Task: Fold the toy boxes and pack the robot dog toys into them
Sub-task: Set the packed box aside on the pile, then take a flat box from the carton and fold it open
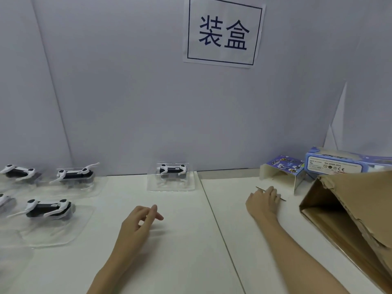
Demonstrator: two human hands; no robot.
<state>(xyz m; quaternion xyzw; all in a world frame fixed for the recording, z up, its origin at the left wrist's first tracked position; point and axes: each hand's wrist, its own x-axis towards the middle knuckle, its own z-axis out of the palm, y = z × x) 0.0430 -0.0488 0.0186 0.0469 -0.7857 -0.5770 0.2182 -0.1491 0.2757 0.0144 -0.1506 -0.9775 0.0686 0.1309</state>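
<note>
Resting on a white table (180, 262), the right hand (263, 203) covers a thin dark stick (283, 199), fingers together; the left hand (137, 225) hovers loosely curled, holding nothing, near a black-and-white robot dog toy (172, 169).

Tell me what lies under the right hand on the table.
A thin dark stick lies under the right hand; its two ends stick out past the fingers. Its middle is covered, so I cannot tell if the fingers grip it.

White wall sign (222, 32) reading "装盒", folded blue toy box (285, 166) printed "DOG", larger box (339, 164) marked "CE"
</note>
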